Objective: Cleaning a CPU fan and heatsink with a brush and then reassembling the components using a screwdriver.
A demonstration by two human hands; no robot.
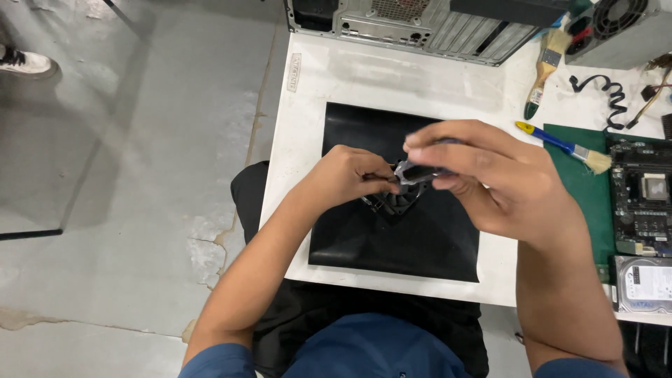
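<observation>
Both hands up over the middle of a black mat (pixel 392 238) on a white table (pixel 308 105). Left hand (pixel 350 175) curled tight, pinching the left edge of a small black fan (pixel 395 199). Right hand (pixel 483 175) closed around a thin dark tool (pixel 420 172), maybe a brush, but too blurry to tell. Tool lying sideways, long way running left to right, tip just over the fan's top. Fan right between the two hands, a bit lower and nearer the left one. Farther off: a grey computer box (pixel 420 24) at the far edge, two paint brushes, one with a green handle (pixel 542 70) and one with a blue handle (pixel 560 143), on the right. A green board (pixel 640 203) and a silver drive (pixel 647 283) at the right edge.
</observation>
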